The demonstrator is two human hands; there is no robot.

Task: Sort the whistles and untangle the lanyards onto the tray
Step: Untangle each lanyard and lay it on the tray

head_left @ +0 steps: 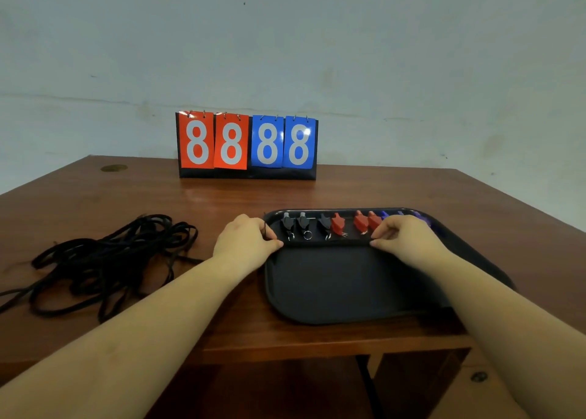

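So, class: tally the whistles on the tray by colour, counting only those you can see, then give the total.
Black whistles: 3
Red whistles: 3
Blue or purple whistles: at least 2; the right hand hides part of that end of the tray
Total: at least 8

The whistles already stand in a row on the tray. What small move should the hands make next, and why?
Probably lower the lanyard that both hands, left and right, pinch stretched flat onto the tray, just below the whistles. That area is bare, and a tangled pile of lanyards waits on the table.
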